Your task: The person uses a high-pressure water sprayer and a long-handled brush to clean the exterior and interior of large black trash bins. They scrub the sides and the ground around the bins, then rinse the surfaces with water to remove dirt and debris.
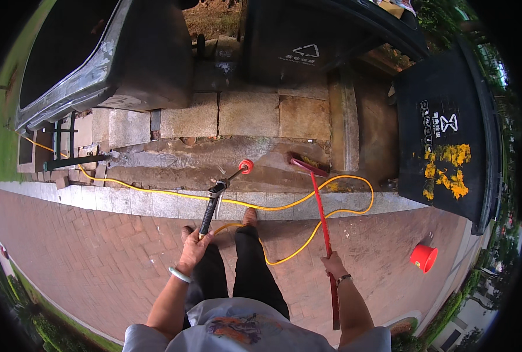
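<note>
My left hand (196, 246) is wrapped around the rear end of a black spray gun (209, 211) with a short metal lance. A round red nozzle (245, 166) tips the lance, pointing toward the wet paving strip (177, 160). In my right hand (334, 264) is the red handle (322, 215) of a broom, gripped partway along. Its red head (308, 167) rests on the wet ground, bristles mostly hidden. A yellow hose (155, 190) runs from the left along the pale stone curb (164, 203), loops past the broom handle and comes back near my feet.
Large dark wheeled bins stand at the left (151, 57), back (283, 39) and right (445, 114); the right one has yellow smears. A red bucket (423, 258) is on the brick pavement (124, 246). Near the left bin lies a dark metal frame (72, 141). Stone slabs (247, 114) border the wet strip.
</note>
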Motion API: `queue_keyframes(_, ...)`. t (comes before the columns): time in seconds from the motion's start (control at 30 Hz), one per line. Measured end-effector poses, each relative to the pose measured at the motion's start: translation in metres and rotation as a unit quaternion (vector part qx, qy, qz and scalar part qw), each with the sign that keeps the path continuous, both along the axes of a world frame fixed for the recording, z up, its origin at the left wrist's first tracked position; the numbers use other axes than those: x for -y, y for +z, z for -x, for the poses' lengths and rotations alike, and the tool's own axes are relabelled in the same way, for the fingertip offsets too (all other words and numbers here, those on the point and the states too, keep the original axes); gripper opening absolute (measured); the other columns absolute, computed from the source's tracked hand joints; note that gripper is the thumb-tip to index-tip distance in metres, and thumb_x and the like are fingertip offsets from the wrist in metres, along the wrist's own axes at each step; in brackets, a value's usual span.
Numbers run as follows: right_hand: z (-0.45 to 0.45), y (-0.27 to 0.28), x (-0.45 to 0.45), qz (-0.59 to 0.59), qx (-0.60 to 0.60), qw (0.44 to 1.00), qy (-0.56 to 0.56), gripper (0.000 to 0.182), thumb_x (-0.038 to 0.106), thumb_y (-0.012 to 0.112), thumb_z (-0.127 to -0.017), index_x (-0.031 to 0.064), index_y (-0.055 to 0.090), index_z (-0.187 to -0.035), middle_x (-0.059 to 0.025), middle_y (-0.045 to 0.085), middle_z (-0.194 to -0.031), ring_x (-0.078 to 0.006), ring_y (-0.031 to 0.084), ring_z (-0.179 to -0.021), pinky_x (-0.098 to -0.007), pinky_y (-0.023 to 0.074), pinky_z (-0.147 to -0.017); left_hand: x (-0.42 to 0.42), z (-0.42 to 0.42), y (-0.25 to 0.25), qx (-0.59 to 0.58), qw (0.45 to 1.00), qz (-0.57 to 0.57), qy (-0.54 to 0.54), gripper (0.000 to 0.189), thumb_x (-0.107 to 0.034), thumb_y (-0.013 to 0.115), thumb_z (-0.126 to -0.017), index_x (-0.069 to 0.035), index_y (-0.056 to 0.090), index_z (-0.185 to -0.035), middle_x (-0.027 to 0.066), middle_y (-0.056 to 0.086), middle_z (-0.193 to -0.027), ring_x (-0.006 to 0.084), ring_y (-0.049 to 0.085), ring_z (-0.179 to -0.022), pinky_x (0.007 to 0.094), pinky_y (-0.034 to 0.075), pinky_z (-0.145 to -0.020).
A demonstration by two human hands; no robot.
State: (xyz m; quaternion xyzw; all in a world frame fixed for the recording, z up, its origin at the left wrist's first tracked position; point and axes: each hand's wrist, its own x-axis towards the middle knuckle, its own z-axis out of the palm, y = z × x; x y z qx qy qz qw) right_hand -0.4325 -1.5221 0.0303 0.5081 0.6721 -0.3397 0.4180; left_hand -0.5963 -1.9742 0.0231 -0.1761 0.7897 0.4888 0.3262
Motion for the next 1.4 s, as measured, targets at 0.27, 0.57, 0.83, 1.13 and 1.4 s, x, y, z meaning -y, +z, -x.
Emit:
queue_keyframes(0.27,0.010,-0.030,0.199,-0.004,-0.066,0.974,0.215,0.042,0.007,0.052,-0.082,-0.0135,0.035,-0.113,-0.0257,0.063,-0.088,-0.0326,0.065,-0.058,-0.0410,0.0538,-0.050,0.096,-0.017,0.033,0.095,0.989,-0.067,0.087,0.023,-0.030,0.062,-0.091,-0.007,0.059,-0.090,-0.0047,0.049,-0.063,0.0067,0.041,-0.047,0.0243,0.035,-0.042)
queue_keyframes(0.57,0.066,-0.011,0.395,0.182,-0.134,0.948,0.225,0.029,0.009,0.053,-0.078,-0.0099,0.042,-0.098,-0.0200,0.060,-0.063,-0.0278,0.061,-0.048,-0.0376,0.0503,-0.045,0.199,-0.046,0.077,0.059,0.962,-0.155,0.216,0.026,-0.030,0.061,-0.092,-0.014,0.044,-0.082,-0.0059,0.038,-0.054,0.0052,0.034,-0.040,0.0218,0.026,-0.035)
queue_keyframes(0.83,0.010,0.054,0.393,0.138,-0.232,0.927,0.262,0.026,0.018,0.055,-0.082,0.0026,0.043,-0.099,-0.0201,0.059,-0.073,-0.0363,0.062,-0.066,-0.0448,0.0485,-0.058,0.196,-0.068,0.110,-0.081,0.921,-0.224,0.309,0.025,-0.027,0.058,-0.094,-0.014,0.042,-0.080,-0.0077,0.036,-0.054,0.0029,0.031,-0.041,0.0202,0.023,-0.036)
queue_keyframes(1.13,-0.002,0.215,0.281,0.056,-0.346,0.882,0.315,0.026,0.015,0.059,-0.082,0.0042,0.043,-0.098,-0.0195,0.056,-0.076,-0.0369,0.059,-0.073,-0.0433,0.0456,-0.063,0.170,-0.054,0.139,-0.126,0.873,-0.265,0.389,0.028,-0.030,0.056,-0.095,-0.016,0.040,-0.076,-0.0090,0.034,-0.053,0.0016,0.027,-0.040,0.0197,0.019,-0.035)
queue_keyframes(1.4,0.075,0.198,0.341,0.126,-0.254,0.935,0.214,0.024,0.014,0.058,-0.087,0.0069,0.044,-0.104,-0.0051,0.050,-0.066,-0.0142,0.050,-0.048,-0.0317,0.0413,-0.043,0.205,-0.051,0.126,-0.096,0.907,-0.251,0.323,0.029,-0.028,0.056,-0.095,-0.016,0.039,-0.075,-0.0095,0.033,-0.054,0.0007,0.027,-0.041,0.0185,0.019,-0.036)
